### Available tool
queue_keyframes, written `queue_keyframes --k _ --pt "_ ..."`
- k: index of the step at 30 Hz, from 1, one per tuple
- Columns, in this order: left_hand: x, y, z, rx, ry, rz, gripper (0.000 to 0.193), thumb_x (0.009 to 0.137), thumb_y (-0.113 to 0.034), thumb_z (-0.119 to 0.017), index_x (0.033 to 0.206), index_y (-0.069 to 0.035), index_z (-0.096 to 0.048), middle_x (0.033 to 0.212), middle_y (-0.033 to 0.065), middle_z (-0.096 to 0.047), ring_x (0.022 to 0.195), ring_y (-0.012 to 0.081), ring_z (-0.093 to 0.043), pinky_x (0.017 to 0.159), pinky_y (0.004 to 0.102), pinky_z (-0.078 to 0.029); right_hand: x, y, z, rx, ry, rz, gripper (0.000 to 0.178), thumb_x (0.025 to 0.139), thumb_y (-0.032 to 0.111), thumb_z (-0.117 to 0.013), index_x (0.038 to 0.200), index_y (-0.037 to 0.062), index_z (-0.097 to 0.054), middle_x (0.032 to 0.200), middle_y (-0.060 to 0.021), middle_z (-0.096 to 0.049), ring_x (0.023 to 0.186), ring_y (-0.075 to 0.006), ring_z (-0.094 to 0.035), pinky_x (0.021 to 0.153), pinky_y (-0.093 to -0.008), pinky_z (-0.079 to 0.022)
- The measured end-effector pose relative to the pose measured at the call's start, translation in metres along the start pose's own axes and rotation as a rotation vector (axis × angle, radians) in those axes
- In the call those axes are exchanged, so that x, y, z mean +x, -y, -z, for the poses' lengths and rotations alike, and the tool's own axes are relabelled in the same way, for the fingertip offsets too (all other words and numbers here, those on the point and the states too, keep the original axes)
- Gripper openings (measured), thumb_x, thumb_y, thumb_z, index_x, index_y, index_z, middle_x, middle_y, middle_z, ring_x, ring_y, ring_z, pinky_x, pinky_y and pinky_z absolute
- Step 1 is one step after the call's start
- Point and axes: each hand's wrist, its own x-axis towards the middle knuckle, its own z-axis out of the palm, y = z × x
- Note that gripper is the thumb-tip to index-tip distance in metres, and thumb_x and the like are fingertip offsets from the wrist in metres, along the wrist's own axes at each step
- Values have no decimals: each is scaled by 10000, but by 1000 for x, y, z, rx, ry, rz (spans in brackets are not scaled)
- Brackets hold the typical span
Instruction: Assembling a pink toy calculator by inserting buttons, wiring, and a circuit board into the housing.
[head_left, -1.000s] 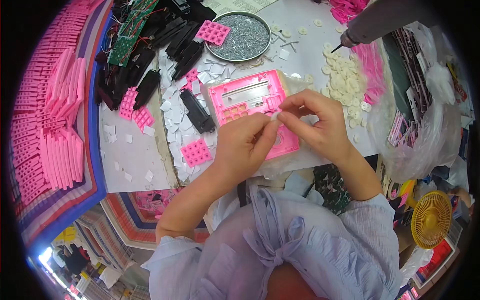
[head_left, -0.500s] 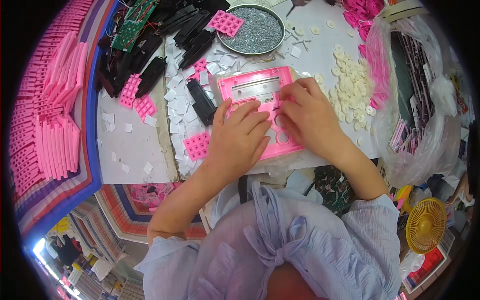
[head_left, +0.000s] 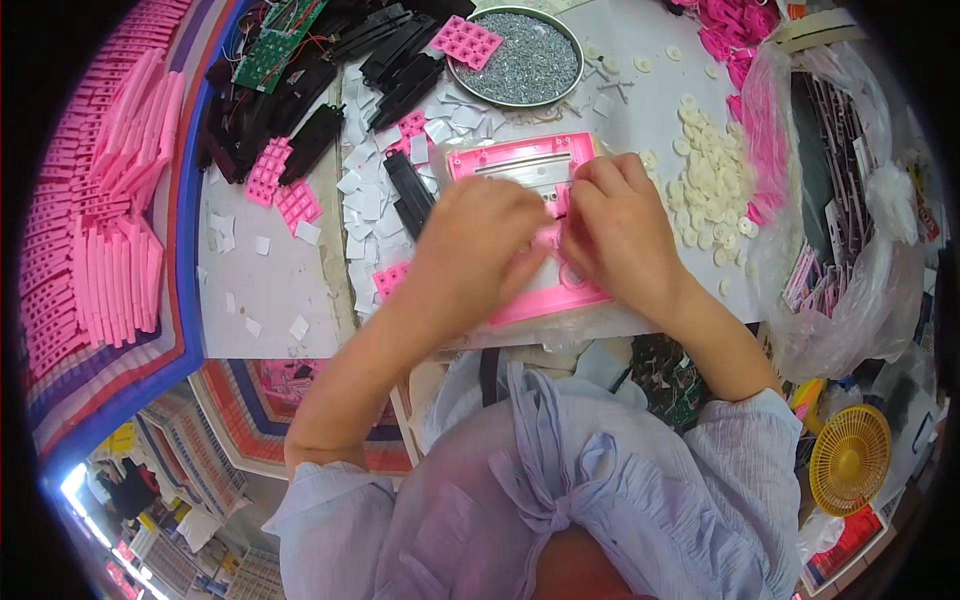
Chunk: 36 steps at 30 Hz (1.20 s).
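A pink plastic casing (head_left: 548, 303) with round openings and a silvery strip near its far edge lies in front of me. My left hand (head_left: 482, 245) is over its left half, blurred, with the fingers bent towards the right hand. The fingers of my right hand (head_left: 625, 232) are bent down onto the casing's right side and closed together; whatever they pinch is hidden. A long black plastic part (head_left: 408, 192) lies just left of the casing. Near my left wrist, a pink rubber keypad (head_left: 390, 281) is partly covered by the arm.
A round tin of small screws (head_left: 530, 62) stands beyond the casing, another pink keypad (head_left: 467, 42) on its rim. White discs (head_left: 705, 175) are heaped at right. Black parts (head_left: 300, 100) and a green circuit board (head_left: 280, 45) are at far left, pink casings (head_left: 115, 280) stacked beyond.
My left hand has lifted from its spread position on the casing's left side and moved right, towards the right hand. The right hand stays at the casing's right side.
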Motion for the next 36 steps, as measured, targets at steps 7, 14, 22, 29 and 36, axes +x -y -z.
queue_keyframes --k 7,14,22,29,36 --pt "110 87 12 578 -33 5 133 839 -236 -712 896 -116 -724 903 50 -679 918 275 -634 838 444 -447 53 -58 61 500 -1064 104 500 867 63 -727 1288 -19 -472 1204 -142 -543 1129 -225 -524 987 -360 -444" --pt "132 91 -3 706 50 -12 147 872 -260 -676 826 -123 -703 900 25 -677 923 258 -635 900 482 -392 69 -87 135 939 -480 -7 484 908 153 -712 1326 -29 -549 1089 -97 -684 995 -156 -658 878 -303 -523" --pt "99 34 15 464 97 -12 126 858 -244 -697 848 -126 -655 833 38 -651 836 250 -622 876 449 -380 55 -43 75 1463 -218 154 475 927 156 -605 1347 1 -447 838 -90 -536 738 -198 -550 656 -306 -466" --pt "8 -20 -12 -40 -12 34 105 803 -150 -762 876 -133 -688 843 -6 -677 816 200 -624 892 436 -357 18 21 53 1576 -344 58 510 841 118 -679 1278 -80 -507 663 -34 -589 564 -80 -544 519 -225 -421" --pt "3 -24 -7 -95 -52 77 119 796 -150 -773 890 -142 -700 809 -20 -671 800 190 -622 925 432 -336 17 27 46 1572 -381 61 421 829 114 -696 1179 -34 -514 747 -58 -595 611 -85 -555 552 -227 -440"
